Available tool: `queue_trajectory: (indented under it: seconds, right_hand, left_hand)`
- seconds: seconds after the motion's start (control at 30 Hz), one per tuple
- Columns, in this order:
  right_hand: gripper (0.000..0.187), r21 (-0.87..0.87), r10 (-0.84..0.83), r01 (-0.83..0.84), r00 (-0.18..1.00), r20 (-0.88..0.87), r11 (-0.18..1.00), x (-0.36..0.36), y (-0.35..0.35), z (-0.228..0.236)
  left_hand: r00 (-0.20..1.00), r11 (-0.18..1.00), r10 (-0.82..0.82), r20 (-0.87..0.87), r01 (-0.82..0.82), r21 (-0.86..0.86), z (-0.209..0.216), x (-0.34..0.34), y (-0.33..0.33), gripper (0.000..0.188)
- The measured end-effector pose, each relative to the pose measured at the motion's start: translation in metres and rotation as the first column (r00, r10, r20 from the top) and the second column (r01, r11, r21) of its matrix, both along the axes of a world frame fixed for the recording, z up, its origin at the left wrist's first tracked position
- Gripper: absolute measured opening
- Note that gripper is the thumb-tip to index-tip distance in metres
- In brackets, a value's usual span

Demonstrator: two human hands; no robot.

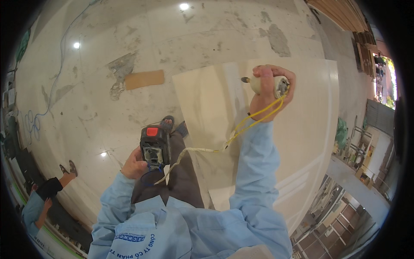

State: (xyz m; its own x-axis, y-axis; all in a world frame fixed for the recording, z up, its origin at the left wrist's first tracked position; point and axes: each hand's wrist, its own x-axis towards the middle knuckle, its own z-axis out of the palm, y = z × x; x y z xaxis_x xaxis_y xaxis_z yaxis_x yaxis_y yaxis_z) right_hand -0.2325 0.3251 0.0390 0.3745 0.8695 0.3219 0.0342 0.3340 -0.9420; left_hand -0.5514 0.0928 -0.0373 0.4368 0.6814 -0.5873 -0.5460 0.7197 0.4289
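Observation:
In my left hand (135, 165) is a black battery pack (155, 140) with a red button, held in front of my legs. My right hand (276, 93) wraps round a cream cylindrical motor tool (257, 85) with a short dark tip pointing left. It is over the upper part of a large pale board (308, 125); whether the tip touches the board, I cannot tell. A cable (202, 150) of yellow and whitish wires runs from the tool's rear end to the battery pack, sagging between my hands.
A brown rectangular piece (144, 80) lies on the stained floor (172, 47). A blue hose (58, 75) trails at the left. Another person (41, 203) is at the lower left. Stacked boards (340, 13) stand at upper right, metal racks (338, 224) at lower right.

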Motion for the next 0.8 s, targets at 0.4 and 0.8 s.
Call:
queue_trajectory:
  seconds: [0.4, 0.8]
  right_hand:
    - [0.021, 0.002, 0.017, -0.017, 0.999, -0.044, 1.0, 0.0, 0.004, 0.013]
    - [0.019, -0.009, 0.032, -0.031, 0.998, 0.063, 0.999, 0.001, 0.003, 0.012]
  left_hand:
    - [1.0, 1.0, 0.015, -0.017, -0.015, 0.02, -0.004, 0.001, -0.004, 0.098]
    - [0.995, 0.995, 0.097, -0.008, -0.097, 0.002, 0.006, 0.009, 0.003, 0.093]
